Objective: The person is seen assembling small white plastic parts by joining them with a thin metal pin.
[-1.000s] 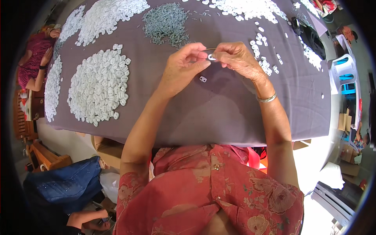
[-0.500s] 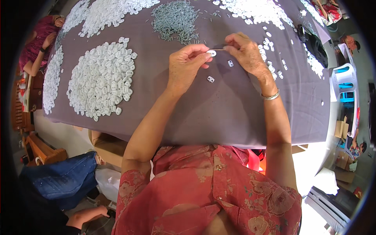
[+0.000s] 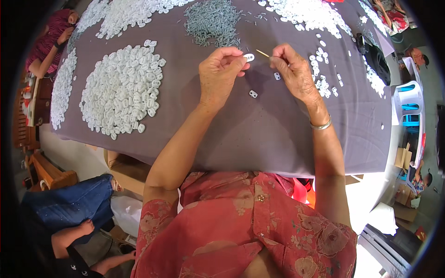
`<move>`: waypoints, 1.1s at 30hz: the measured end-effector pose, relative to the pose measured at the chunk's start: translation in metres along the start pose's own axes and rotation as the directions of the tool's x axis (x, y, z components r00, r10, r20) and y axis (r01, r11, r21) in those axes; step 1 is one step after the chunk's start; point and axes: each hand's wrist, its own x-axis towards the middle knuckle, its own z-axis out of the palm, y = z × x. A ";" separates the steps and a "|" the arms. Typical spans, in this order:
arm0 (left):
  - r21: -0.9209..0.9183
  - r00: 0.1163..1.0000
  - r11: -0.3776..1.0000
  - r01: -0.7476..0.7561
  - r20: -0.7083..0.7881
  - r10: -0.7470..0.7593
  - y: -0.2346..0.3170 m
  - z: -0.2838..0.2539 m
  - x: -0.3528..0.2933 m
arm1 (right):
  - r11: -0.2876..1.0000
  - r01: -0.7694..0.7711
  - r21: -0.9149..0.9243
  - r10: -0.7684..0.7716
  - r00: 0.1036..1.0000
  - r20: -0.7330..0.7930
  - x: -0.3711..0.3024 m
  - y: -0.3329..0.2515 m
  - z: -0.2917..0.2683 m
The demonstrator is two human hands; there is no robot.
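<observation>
Between thumb and fingers, my left hand (image 3: pixel 216 76) pinches a small white oval plastic piece with a dark hole (image 3: pixel 249 57). My right hand (image 3: pixel 296 74) grips a thin pale stick like a toothpick (image 3: pixel 262 53), its free tip pointing toward the white piece but apart from it. Below the hands, two loose pieces lie on the cloth: a white one with dark holes (image 3: pixel 253 93) and another (image 3: pixel 277 76) close to my right fingers. A large heap of similar white pieces (image 3: pixel 121 92) sits left of my left hand.
A heap of small grey pins (image 3: pixel 211 23) lies beyond my hands on the dark tablecloth (image 3: pixel 278 134). More white pieces (image 3: pixel 306 14) are piled at the far right, with several scattered ones (image 3: pixel 324 88) beside my right hand. A person (image 3: pixel 51 41) sits at the far left.
The stick has come away from the white piece and now tilts, as my right hand shifted slightly right. My left hand still pinches the piece, which is turned more toward view.
</observation>
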 end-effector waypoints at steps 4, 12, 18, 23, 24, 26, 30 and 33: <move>-0.034 0.998 0.999 0.011 -0.055 -0.013 0.001 -0.003 0.000 | 0.979 0.003 0.203 -0.014 0.999 0.049 -0.003 -0.010 0.010; -0.127 0.996 0.989 0.079 -0.035 -0.084 0.001 -0.003 0.000 | 0.985 0.172 -0.012 -0.171 0.985 0.026 -0.005 -0.008 0.021; -0.163 0.990 0.978 0.127 -0.038 -0.135 0.000 -0.005 0.000 | 0.986 0.149 -0.068 -0.147 0.988 0.043 -0.009 -0.011 0.025; -0.211 0.986 0.965 0.157 -0.031 -0.167 -0.001 -0.008 0.000 | 0.996 0.088 -0.014 -0.088 0.996 0.028 -0.010 -0.016 0.024; -0.223 0.984 0.961 0.163 -0.039 -0.176 -0.001 -0.009 0.001 | 0.995 0.095 -0.005 -0.095 0.995 0.022 -0.010 -0.015 0.024; -0.235 0.981 0.957 0.170 -0.046 -0.186 0.000 -0.009 0.000 | 0.995 0.101 0.004 -0.102 0.995 0.015 -0.010 -0.015 0.024; -0.214 0.984 0.962 0.167 -0.030 -0.177 0.001 -0.008 0.000 | 0.998 0.070 -0.007 -0.070 0.997 0.020 -0.010 -0.014 0.023; -0.194 0.986 0.968 0.158 -0.019 -0.165 0.000 -0.007 -0.001 | 0.998 0.065 -0.018 -0.064 0.998 0.019 -0.010 -0.013 0.023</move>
